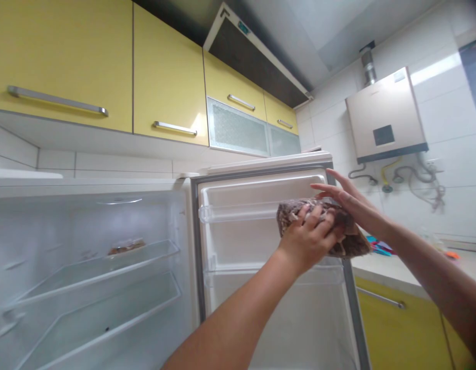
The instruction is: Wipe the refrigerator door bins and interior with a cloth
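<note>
A brown mottled bag point(347, 241) (clear plastic, lumpy) sits tilted before the open fridge door's upper shelf point(238, 211).

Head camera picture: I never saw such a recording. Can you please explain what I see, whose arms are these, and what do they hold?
The camera sits on a person's head, looking forward at their own bare arms; no machine is involved. The left hand grips a brownish wrapped package, and the right hand rests on it with fingers spread. They hold it in front of the open fridge door, near its top door shelf. Inside the fridge, a small packet lies on a glass shelf. Yellow cabinets hang above.
</note>
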Action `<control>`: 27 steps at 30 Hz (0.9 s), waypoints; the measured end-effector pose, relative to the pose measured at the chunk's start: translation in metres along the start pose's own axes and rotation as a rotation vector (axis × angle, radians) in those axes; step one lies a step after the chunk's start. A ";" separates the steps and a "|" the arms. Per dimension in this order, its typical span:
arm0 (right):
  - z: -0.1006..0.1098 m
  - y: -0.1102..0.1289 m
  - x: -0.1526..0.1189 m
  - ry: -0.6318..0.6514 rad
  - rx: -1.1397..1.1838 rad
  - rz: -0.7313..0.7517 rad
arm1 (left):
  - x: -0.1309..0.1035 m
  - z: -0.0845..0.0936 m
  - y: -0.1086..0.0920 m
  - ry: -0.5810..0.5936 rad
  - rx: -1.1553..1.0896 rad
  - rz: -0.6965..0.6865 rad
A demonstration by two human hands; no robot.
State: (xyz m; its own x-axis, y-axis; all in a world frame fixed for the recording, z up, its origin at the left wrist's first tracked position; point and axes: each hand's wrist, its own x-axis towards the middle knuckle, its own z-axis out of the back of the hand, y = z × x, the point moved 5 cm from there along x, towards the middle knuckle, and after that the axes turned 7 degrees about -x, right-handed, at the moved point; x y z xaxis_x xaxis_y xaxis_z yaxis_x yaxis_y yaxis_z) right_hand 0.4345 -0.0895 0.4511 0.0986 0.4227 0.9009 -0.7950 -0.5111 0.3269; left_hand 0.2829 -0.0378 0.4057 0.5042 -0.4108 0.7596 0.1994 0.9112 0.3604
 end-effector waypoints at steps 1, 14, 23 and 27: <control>0.000 0.001 0.000 0.046 0.016 -0.020 | 0.006 -0.005 -0.001 0.010 -0.053 -0.004; -0.013 0.004 -0.006 -0.113 0.095 -0.107 | -0.052 0.060 0.043 -0.145 -0.637 0.464; -0.022 -0.002 -0.012 -0.274 0.100 -0.066 | -0.159 0.135 0.082 -0.074 -0.154 0.638; -0.030 -0.009 -0.015 -0.310 0.062 -0.033 | -0.219 0.170 0.086 -0.188 0.234 0.739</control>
State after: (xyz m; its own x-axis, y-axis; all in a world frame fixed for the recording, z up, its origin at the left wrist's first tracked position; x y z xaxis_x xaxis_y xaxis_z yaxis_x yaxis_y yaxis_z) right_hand 0.4223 -0.0685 0.4258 0.3096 0.1962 0.9304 -0.7511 -0.5495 0.3659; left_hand 0.0466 0.1254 0.3627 0.2830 0.2802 0.9173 -0.3232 0.9283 -0.1838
